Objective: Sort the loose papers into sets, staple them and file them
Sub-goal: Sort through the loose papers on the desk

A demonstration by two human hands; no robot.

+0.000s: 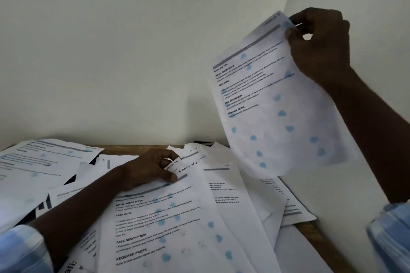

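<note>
While the right hand (319, 44) is raised high against the pale wall, its thumb and fingers are pressed together on the top corner of a white printed sheet with blue heart-shaped marks (277, 104), which hangs tilted in the air, clear of everything below. That sheet carries a grey bar near its top, bold headings and a handwritten note at the pinched corner (too blurred to read fully). A rolled light-blue sleeve (390, 235) shows at the right forearm.

Lower down, the left hand (150, 170) rests on the heap of loose white printed papers (233, 197) that covers the brown wooden bench (310, 230). Its fingers are curled, not spread: the thumb presses on the grey bar of the topmost sheet (164, 224), and the forefingers pinch small turned-up corners of papers bearing handwritten section labels (177, 166). This topmost sheet lies flat, slanted, with the same headings and blue marks as the raised one.

More sheets overlap in disorder on every side: a fanned stack at the far left (42, 162), others sliding toward the bench's right edge, near the wall. Bare wood shows only in a strip at the back and at the right edge. A dark object (200, 142) peeks out behind the papers at the back; what it is cannot be told.
</note>
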